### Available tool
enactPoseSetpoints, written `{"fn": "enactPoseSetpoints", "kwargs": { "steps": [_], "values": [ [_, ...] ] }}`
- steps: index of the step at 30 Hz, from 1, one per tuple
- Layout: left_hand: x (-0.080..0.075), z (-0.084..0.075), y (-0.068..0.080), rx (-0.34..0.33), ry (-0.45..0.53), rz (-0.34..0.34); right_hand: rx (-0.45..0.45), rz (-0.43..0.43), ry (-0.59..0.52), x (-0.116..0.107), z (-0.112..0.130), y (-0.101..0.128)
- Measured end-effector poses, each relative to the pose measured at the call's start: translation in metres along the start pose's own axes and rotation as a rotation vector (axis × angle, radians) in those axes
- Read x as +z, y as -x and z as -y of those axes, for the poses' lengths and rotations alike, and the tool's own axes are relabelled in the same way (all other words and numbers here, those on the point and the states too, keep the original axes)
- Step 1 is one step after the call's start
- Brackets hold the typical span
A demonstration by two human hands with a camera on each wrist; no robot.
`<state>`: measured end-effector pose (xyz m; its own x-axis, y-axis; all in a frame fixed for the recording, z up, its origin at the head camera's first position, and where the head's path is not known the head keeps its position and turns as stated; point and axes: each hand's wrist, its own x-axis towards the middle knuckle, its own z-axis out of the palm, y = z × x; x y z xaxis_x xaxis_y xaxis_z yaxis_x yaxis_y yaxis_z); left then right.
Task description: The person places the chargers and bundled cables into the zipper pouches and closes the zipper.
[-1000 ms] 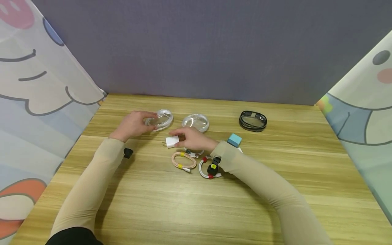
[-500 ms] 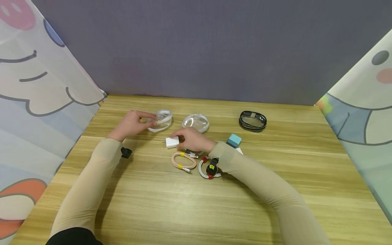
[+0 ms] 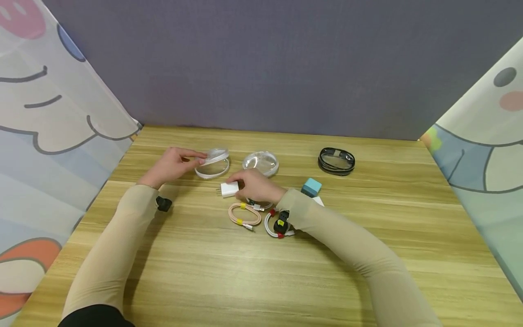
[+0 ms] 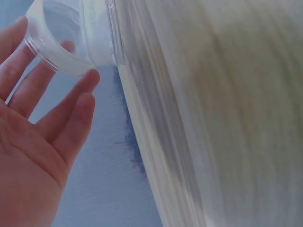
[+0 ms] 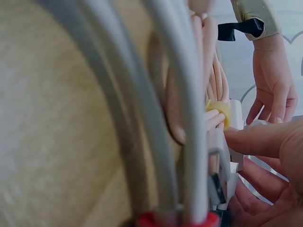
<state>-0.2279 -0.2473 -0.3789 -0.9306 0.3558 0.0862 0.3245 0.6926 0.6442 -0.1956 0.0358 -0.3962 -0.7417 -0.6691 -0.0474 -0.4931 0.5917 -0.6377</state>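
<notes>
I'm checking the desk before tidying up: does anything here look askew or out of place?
One thing: the clear round lid is tilted up off its clear round case, lifted at one edge by the left hand. The other clear case, black cable case and coiled cables lie flat.

In the left wrist view, the wooden tabletop (image 4: 222,113) is smeared into a pale blur, and the clear round lid (image 4: 71,40) is cut off by the top edge. The left hand (image 4: 33,142) is cropped by the left and bottom edges.

In the right wrist view, the white coiled cable (image 5: 142,109) is blurred at close range, and its loops run off the top edge. The right hand (image 5: 270,179) is cropped at the right and bottom edges.

In the head view, a third cable (image 3: 258,205) is mostly hidden under the right hand (image 3: 255,185). A white object (image 3: 318,200) beside the teal block (image 3: 312,186) is largely covered by the right sleeve (image 3: 347,245), so its kind cannot be told.
</notes>
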Motion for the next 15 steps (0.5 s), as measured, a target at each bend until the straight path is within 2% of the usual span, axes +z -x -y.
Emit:
{"fn": "enactPoseSetpoints", "kwargs": {
  "steps": [4, 10, 15],
  "values": [
    [-0.0003, 0.0016, 0.0026, 0.028, 0.031, 0.000, 0.008, -0.033, -0.050, 0.0003, -0.0006, -0.0003],
    [-0.0022, 0.0010, 0.0054, 0.046, 0.010, 0.016, 0.038, -0.096, -0.191, -0.0007, 0.0006, -0.0021],
    [-0.0012, 0.0039, 0.0064, 0.058, 0.012, 0.026, 0.053, -0.158, -0.225, -0.0024, 0.0039, -0.0053]
  ]
}}
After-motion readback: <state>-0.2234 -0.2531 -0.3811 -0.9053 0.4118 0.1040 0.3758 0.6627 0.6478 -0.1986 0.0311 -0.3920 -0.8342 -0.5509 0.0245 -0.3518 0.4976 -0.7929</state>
